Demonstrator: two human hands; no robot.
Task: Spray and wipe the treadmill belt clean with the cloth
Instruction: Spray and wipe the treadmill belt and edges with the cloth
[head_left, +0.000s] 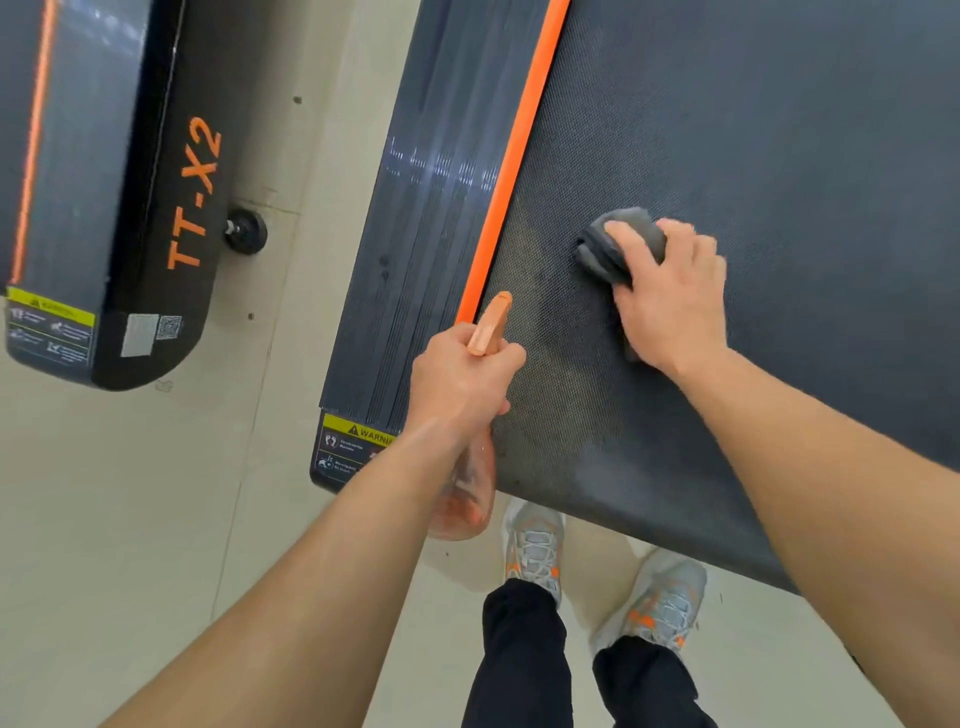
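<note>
Lettering "TT-X2" runs in orange on a second treadmill, well left of the treadmill belt. A yellow "WARNING" label sits at the belt's near left corner. Beside the belt's orange stripe, the right hand curls over the grey cloth, and the left hand grips the spray bottle. Right of the cloth the belt lies wide open.
</note>
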